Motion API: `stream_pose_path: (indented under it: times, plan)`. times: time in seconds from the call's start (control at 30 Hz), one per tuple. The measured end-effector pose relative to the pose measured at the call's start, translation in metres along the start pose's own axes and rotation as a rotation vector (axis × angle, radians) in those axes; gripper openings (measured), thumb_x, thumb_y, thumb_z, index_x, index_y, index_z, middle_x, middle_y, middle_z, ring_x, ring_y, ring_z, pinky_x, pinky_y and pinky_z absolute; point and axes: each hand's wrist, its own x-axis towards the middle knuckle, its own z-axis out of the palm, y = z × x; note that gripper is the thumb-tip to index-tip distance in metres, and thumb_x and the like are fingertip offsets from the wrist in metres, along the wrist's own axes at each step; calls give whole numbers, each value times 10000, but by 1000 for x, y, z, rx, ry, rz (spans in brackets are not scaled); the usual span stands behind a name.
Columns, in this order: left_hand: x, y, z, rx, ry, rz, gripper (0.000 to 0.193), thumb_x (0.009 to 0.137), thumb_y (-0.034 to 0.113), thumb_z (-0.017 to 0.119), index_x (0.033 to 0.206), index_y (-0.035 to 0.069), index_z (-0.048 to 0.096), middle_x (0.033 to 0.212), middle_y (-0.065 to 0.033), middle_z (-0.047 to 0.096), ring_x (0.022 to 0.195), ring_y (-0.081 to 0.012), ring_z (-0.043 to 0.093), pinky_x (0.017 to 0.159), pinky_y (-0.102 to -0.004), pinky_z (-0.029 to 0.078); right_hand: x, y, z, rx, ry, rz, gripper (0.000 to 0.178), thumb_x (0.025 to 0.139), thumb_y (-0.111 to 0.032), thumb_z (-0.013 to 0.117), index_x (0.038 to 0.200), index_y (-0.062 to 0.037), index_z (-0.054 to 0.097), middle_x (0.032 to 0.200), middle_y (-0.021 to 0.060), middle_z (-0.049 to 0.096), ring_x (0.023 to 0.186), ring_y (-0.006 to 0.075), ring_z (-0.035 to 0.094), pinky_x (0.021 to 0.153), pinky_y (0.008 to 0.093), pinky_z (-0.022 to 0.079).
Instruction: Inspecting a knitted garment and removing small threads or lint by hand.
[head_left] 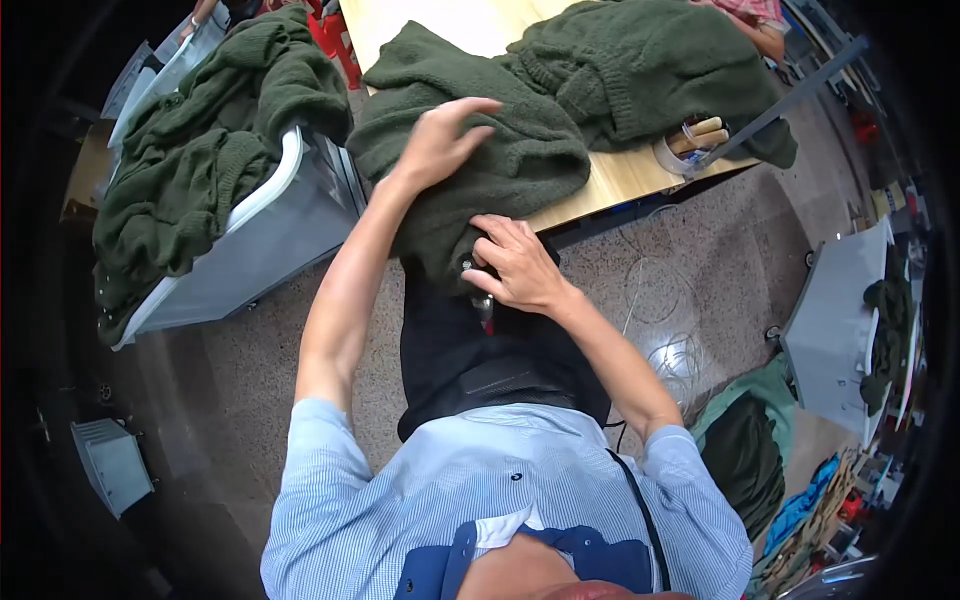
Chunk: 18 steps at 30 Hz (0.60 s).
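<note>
Knitwear (530, 175), dark green, drapes off the table (622, 182) in the head view; it looks soft, limp and bulky, best gripped by a thick fold. Left hand (447, 145) spreads loosely over it; right hand (517, 264) curls at its lower edge, grip unclear.

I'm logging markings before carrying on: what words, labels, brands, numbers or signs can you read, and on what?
No words or numbers are readable in this view.
Pale striped shirt: small dark emblem, no legible lettering.
Green knit garment under the left hand: no text shows.
Metallic item by the right hand: too blurred.
</note>
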Motion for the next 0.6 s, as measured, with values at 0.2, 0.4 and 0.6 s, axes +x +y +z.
stream_pose_path:
  times: [0.2, 0.4, 0.6]
  plan:
    - [-45, -13, -12, 82, -30, 50, 451, 922, 96, 852, 1360, 71, 743, 1397, -122, 756, 1321, -331, 696, 1147, -435, 532, 5, 21, -10, 46, -101, 31, 283, 959, -81, 720, 1231, -73, 641, 1417, 138, 692, 1274, 329, 648, 985, 447, 480]
    - [-18, -11, 34, 377, -181, 17, 668, 824, 173, 884, 1448, 132, 647, 1537, -92, 635, 1457, -326, 568, 1158, -506, 495, 10, 33, -26, -313, -139, -84, 319, 868, -80, 758, 1183, -123, 739, 1008, 41, 641, 1007, 256, 620, 881, 409, 448]
    - [-8, -23, 60, 371, 15, 1, 443, 897, 205, 761, 1326, 108, 702, 1333, -133, 729, 1287, -354, 672, 1060, -507, 537, -18, 28, -71, -100, -178, 143, 248, 911, -246, 846, 1040, -67, 732, 959, 84, 638, 990, 305, 614, 929, 448, 444]
